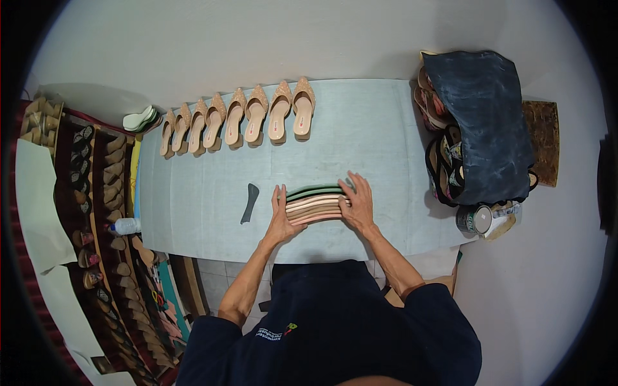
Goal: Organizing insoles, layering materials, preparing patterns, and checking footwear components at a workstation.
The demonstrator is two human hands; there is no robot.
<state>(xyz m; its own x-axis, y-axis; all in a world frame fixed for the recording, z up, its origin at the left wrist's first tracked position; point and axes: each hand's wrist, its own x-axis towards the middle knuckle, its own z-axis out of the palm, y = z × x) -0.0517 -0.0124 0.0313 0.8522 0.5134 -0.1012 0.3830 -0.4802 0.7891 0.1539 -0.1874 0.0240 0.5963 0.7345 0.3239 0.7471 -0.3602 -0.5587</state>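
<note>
A stack of curved shoe insoles [315, 207], edges showing in green, black, cream, brown and pink, is held on the pale blue-grey table [360, 141]. My left hand [281, 217] closes round the left end of this stack. At the other end my right hand [358, 204] grips it, with the index finger raised above the green edge. Left of the stack lies a single dark grey sole-shaped piece [249, 204], touched by neither hand.
Several beige heeled mules [254, 116] stand in a row along the table's back. On the right, a dark sheet [483, 122] covers shoes beside a can [474, 219]. Shelves of shoes and shoe lasts [112, 170] and a plastic bottle [125, 226] are at left.
</note>
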